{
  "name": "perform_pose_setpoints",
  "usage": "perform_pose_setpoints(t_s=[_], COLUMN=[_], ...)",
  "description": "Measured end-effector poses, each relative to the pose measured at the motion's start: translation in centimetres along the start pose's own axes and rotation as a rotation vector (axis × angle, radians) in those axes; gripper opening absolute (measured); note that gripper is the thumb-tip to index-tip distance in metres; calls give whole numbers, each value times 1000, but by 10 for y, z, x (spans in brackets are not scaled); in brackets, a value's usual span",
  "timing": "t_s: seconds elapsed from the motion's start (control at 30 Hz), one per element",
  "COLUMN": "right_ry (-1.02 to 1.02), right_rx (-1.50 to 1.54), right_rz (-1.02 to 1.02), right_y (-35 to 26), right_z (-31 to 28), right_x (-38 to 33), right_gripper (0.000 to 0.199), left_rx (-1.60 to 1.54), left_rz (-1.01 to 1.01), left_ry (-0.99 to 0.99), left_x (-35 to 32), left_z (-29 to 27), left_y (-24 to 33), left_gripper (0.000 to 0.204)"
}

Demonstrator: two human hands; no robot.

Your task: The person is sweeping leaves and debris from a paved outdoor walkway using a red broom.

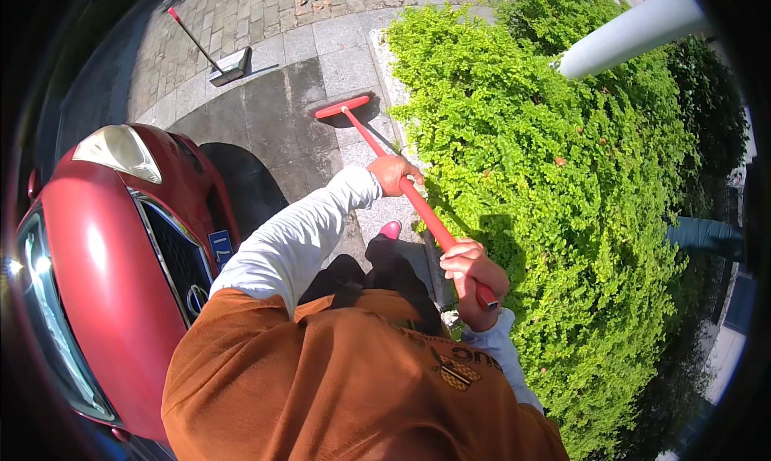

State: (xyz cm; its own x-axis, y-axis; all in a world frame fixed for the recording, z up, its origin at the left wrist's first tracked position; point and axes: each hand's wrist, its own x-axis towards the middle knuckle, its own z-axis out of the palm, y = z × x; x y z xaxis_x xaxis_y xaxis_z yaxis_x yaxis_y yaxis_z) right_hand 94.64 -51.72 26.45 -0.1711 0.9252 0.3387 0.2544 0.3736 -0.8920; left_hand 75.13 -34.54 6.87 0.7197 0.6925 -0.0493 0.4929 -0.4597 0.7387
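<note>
A broom with a long red handle and a wide red head slants away from my body toward the upper left. Midway along the handle, my left hand is closed round it. Closer to me, my right hand wraps the handle just below its end, and the tip sticks out past the fingers. The broom head is over the paving beside the kerb; its underside is hidden, so bristles cannot be made out. White sleeves cover both forearms.
A red car stands close on my left. Along my right runs a bright green hedge behind a stone kerb, with a pale pole rising from it. A long-handled dustpan stands farther off at the upper left. Dry leaves lie on the bricks.
</note>
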Motion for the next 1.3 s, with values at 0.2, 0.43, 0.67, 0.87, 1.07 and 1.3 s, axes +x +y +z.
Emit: perform_pose_setpoints(t_s=[0.2, 0.43, 0.67, 0.87, 1.07, 1.3], right_ry=[-85, -180, -110, 39, -140, -121], right_rx=[107, 161, 71, 100, 121, 83], right_rz=[-151, -107, 5, -116, -123, -36], right_y=[-64, 55, 79, 0, 91, 144], right_z=[-45, 59, 140, 141, 206, 188], right_x=[126, 209, 352, 480, 528, 615], right_gripper=[8, 31, 25, 6, 19, 24], left_rx=[-189, -126, -36, -222, -165, 29], left_rz=[32, -18, -45, 85, 9, -21], left_ry=[-87, 34, 113, -77, -49, 100], left_x=[24, 53, 106, 121, 154, 233], left_z=[-64, -127, -258, -342, -391, -470], left_y=[61, -124, -255, -199, -323, -384], left_gripper=[25, 26, 23, 35, 31, 22])
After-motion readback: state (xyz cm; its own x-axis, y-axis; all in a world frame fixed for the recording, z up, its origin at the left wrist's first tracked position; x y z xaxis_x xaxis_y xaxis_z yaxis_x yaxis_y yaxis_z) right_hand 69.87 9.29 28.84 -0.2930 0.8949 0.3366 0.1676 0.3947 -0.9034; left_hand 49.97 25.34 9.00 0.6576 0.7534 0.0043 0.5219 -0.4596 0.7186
